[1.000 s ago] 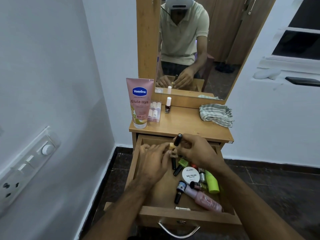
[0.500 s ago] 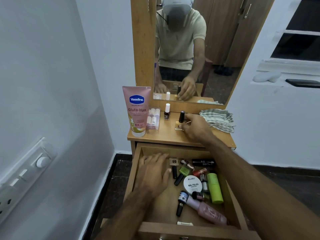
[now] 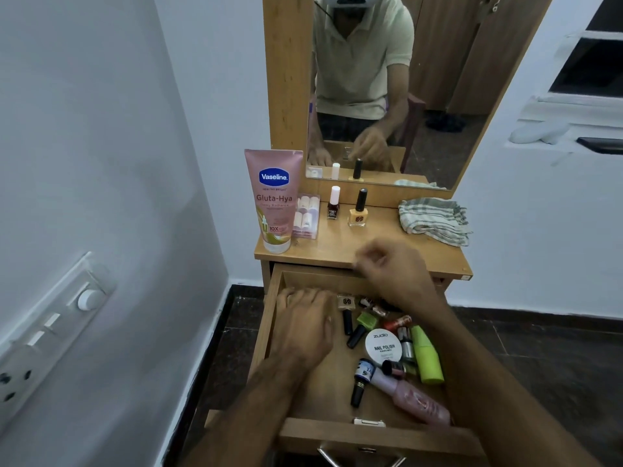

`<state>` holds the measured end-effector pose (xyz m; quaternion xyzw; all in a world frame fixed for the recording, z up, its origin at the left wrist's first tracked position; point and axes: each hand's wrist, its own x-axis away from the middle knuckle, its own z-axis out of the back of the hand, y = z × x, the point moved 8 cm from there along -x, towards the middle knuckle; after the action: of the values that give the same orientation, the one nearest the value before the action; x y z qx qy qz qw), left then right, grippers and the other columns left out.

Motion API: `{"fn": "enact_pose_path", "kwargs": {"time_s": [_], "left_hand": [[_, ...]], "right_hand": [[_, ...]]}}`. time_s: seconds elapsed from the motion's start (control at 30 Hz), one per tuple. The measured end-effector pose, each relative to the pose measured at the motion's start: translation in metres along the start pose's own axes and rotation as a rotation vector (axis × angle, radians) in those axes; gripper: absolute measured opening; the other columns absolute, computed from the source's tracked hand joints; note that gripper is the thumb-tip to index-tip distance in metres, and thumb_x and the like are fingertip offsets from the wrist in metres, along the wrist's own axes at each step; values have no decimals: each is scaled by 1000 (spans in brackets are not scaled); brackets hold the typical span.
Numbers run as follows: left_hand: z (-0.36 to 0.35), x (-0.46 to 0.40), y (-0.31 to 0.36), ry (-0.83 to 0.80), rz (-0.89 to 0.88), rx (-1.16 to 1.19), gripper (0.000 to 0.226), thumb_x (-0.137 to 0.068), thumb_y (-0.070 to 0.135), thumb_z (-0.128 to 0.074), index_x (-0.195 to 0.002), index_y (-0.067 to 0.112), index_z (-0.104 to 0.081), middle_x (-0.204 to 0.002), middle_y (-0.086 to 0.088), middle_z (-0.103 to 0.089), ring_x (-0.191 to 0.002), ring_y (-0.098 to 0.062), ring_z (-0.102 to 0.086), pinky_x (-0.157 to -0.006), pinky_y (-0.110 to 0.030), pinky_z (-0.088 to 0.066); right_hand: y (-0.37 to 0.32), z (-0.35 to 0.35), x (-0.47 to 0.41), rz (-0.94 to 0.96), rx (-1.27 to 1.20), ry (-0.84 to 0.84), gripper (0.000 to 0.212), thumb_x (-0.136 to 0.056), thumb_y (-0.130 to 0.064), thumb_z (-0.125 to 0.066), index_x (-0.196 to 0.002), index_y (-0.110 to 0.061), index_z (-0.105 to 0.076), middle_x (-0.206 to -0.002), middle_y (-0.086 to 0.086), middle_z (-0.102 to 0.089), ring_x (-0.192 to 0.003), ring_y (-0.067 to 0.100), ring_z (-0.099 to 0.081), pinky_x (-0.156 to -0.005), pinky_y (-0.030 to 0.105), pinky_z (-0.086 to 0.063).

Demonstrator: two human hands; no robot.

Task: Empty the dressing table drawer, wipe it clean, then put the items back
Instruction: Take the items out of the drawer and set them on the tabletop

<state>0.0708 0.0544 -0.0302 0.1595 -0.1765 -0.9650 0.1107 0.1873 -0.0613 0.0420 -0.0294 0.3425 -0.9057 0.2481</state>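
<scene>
1. Our right hand [image 3: 392, 264], blurred with fingers loosely curled and holding nothing, had left the yellow nail polish bottle [image 3: 358, 210] upright on the dressing table top [image 3: 340, 244].
2. Our left hand [image 3: 303, 323] stayed flat, fingers relaxed, in the open drawer [image 3: 323, 382] beside remaining cosmetics.

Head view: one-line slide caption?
Drawer half emptied: yellow polish stands on the tabletop, right hand empty above it, left hand resting in the drawer.
</scene>
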Motion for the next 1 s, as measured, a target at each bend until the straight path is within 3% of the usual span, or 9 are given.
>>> {"fn": "enact_pose_path", "kwargs": {"time_s": [0.07,0.1,0.23,0.47,0.6,0.7,0.8,1.0], "left_hand": [[0,-1,-1,-1,17,-15,43,-90,20,-57,-131,30,-56,-132,11,-60,-125,-11,-49,-114,-33,-11],[0,-1,-2,-9,26,-20,45,-89,19,-58,-132,30,-55,-132,11,-59,-126,-10,-48,-115,-34,-10],[-1,-1,-4,-37,44,-46,47,-89,21,-58,-134,31,-54,-134,10,-58,-129,-11,-47,-116,-36,-8],[-5,-3,-6,-68,49,-24,42,-91,27,-57,-133,30,-55,-135,8,-60,-130,-12,-47,-119,-35,-2],[-8,-2,-9,-100,38,-84,48,-90,24,-59,-137,29,-51,-139,8,-57,-134,-12,-44,-120,-36,7],[-11,-2,-5,-143,-1,-100,56,-91,22,-60,-144,26,-46,-144,5,-53,-137,-14,-40,-121,-38,8],[-16,1,3,-178,-70,-21,55,-95,25,-56,-148,25,-42,-145,5,-54,-137,-15,-41,-123,-41,2],[-3,1,12,-62,-127,139,28,-95,38,-50,-120,30,-61,-112,13,-69,-114,-9,-57,-107,-33,-15]], "right_hand": [[8,-34,29,-47,252,-273,11,-89,-47,-72,-91,-37,-67,-86,-16,-67,-74,-2,-61,-57,21,-42],[11,-44,38,-64,385,-321,18,-89,-51,-71,-95,-35,-68,-89,-13,-68,-78,5,-63,-59,25,-45],[15,-63,45,-87,570,-269,30,-92,-47,-64,-111,-23,-65,-111,3,-69,-104,27,-66,-80,36,-50],[11,-85,40,-18,636,-219,22,-100,-27,-52,-117,-20,-63,-119,7,-67,-112,29,-62,-74,35,-43],[18,-80,45,-67,492,-223,21,-91,-28,-64,-111,-23,-62,-114,6,-68,-111,30,-62,-76,35,-45],[17,-57,43,-71,305,-191,16,-82,-29,-73,-92,-31,-61,-97,-5,-69,-95,21,-65,-74,35,-52],[12,-34,38,-46,72,-205,23,-79,-14,-78,-82,-31,-63,-82,-10,-70,-78,10,-67,-70,34,-58],[-5,-5,30,27,-282,-197,29,-83,7,-74,-95,-19,-68,-94,-1,-74,-87,14,-71,-73,20,-57]]}}
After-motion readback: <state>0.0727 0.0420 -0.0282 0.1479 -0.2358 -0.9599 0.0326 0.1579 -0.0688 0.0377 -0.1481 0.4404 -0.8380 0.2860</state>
